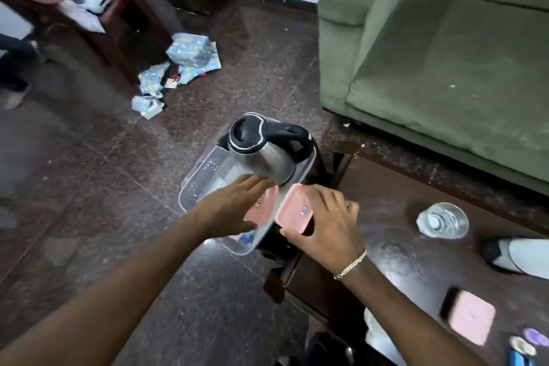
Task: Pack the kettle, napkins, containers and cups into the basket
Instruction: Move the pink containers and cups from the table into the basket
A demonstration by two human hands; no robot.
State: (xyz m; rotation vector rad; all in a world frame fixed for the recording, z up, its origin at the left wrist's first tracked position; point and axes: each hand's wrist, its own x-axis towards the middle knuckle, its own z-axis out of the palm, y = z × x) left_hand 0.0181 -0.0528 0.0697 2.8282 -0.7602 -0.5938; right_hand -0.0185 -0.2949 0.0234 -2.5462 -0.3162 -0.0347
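A clear plastic basket (194, 184) stands on a dark stool beside the table. A steel kettle (267, 154) with a black lid and handle sits in its far end. My left hand (237, 205) lies flat on a pink-lidded container (264, 209) inside the basket's near end. My right hand (322, 223) grips a second pink-lidded container (294, 209) at the basket's right rim. A third pink-lidded container (471, 321) and a clear glass cup (442, 220) rest on the dark table to the right.
A green sofa (445, 53) fills the right background. Crumpled blue-patterned wrapping (178, 68) litters the floor by a wooden shelf (98, 18). A white and black mesh object (514, 255) and small items (525, 342) lie at the table's right edge.
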